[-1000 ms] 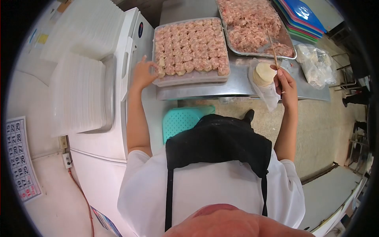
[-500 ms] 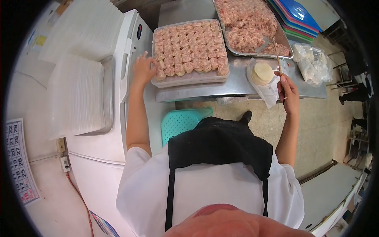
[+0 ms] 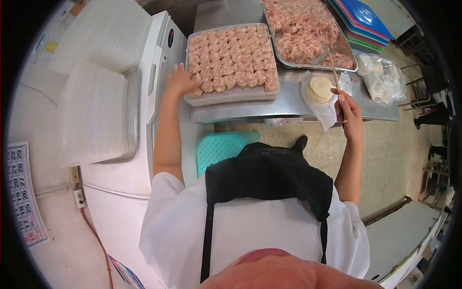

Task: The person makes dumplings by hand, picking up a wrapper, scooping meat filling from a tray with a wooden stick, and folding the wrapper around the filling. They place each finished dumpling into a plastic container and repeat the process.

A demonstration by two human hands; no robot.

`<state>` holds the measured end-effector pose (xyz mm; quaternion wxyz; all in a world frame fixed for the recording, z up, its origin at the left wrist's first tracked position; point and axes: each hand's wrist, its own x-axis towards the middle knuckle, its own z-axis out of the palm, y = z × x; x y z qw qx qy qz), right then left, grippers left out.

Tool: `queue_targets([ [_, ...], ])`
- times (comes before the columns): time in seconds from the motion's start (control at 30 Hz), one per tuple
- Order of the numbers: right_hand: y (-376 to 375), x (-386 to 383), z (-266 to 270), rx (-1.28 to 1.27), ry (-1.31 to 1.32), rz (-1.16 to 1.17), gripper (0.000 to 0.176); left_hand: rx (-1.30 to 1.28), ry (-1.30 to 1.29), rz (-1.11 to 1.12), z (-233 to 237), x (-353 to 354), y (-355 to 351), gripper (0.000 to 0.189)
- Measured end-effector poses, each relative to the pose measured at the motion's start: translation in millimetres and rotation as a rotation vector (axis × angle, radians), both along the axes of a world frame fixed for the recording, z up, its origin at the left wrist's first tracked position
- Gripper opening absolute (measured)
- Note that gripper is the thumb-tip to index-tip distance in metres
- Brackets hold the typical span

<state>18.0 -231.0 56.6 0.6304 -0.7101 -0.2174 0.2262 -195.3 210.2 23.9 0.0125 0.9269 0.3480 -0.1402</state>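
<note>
My left hand [image 3: 182,81] is at the front left corner of a tray [image 3: 231,99] packed with rows of meat-filled dumplings [image 3: 231,58]. Its thumb side touches a corner dumpling, while the other fingers point up, apart. Between the fingers of my right hand [image 3: 347,111] is a thin wooden stick [image 3: 334,72], its far end at the ground meat [image 3: 308,29] in a metal tray [image 3: 288,64]. Just left of that hand, a stack of round dumpling wrappers [image 3: 320,89] lies on white paper or plastic [image 3: 328,115].
Clear plastic bags [image 3: 381,79] sit at the steel table's [image 3: 231,114] right end, near stacked coloured boards [image 3: 361,19]. A white freezer [image 3: 120,185] carrying stacked clear plastic trays [image 3: 94,115] stands left. A teal perforated stool [image 3: 219,150] is below the table.
My left hand has moved slightly right, onto the tray's corner dumpling. The stick in my right hand has tilted and shifted a little left.
</note>
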Motion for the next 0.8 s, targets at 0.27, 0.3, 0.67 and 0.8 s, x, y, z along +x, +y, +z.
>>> queue_targets([
  [0.27, -7.9, 0.7, -3.3, 0.000, -0.003, -0.024, 0.033, 0.246, -0.234, 0.095, 2.7, 0.4, -29.8, 0.050],
  [0.3, -5.7, 0.3, -2.6, -0.004, -0.013, -0.017, 0.034, 0.277, -0.236, 0.109, 3.5, 1.0, -31.9, 0.049],
  [0.67, 3.9, 1.1, -6.0, -0.011, 0.005, 0.022, 0.034, 0.095, -0.445, -0.003, -18.3, -28.9, 2.8, 0.038],
  [0.8, 2.2, 1.4, -7.2, -0.011, -0.005, 0.001, 0.033, 0.079, -0.612, -0.035, -32.6, -48.0, 15.4, 0.037],
])
